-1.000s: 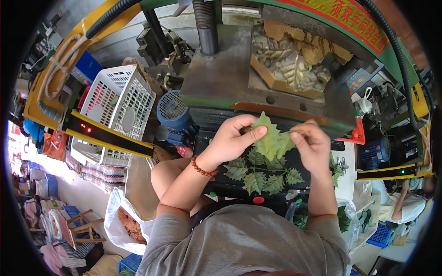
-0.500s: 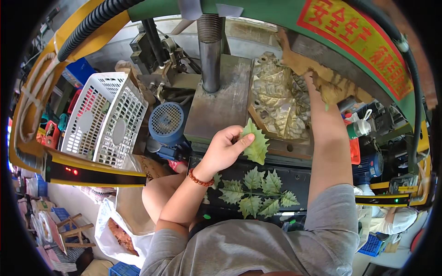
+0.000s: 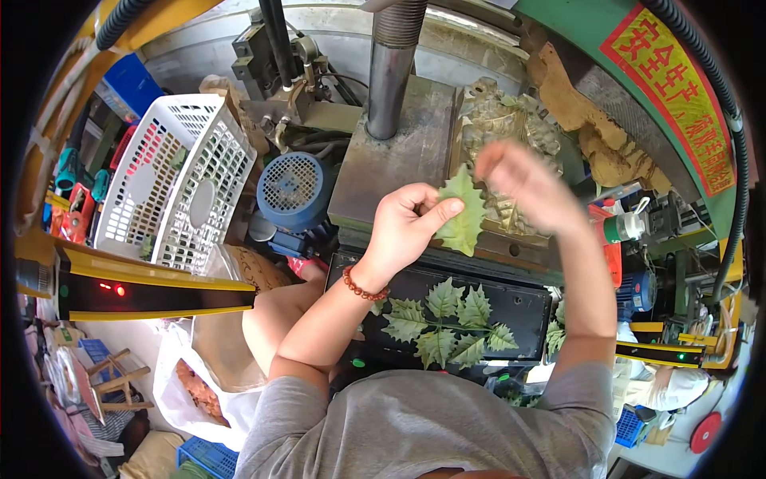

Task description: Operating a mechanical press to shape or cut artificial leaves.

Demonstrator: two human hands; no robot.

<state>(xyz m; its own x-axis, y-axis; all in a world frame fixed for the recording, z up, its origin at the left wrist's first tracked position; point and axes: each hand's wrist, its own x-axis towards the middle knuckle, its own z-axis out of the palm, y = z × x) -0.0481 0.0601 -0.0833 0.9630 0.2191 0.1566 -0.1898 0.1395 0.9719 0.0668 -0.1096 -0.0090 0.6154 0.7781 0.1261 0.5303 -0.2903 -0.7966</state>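
Pinched between the thumb and fingers of my left hand (image 3: 408,225) is a green artificial leaf (image 3: 463,222) with jagged edges, held upright near the press. It may be more than one leaf; I cannot tell. My right hand (image 3: 533,190) is smeared by motion just right of the leaf, over the near part of a metal leaf-shaped mould (image 3: 499,132), and its fingers cannot be made out. A spot of green shows on the mould's far part. Below my hands, a spray of several green leaves (image 3: 443,299) lies on a black panel (image 3: 519,319).
A steel column (image 3: 389,88) rises from the press plate (image 3: 423,152). At left are a white plastic basket (image 3: 191,199), a blue motor (image 3: 294,191) and a yellow-black bar with red lights (image 3: 152,289). A white bag (image 3: 179,391) stands lower left. Brown ragged sheet (image 3: 590,120) hangs at right.
My right hand has drawn back from the mould's far right side toward the leaf in my left hand. My left hand keeps its hold. The view has shifted a little.
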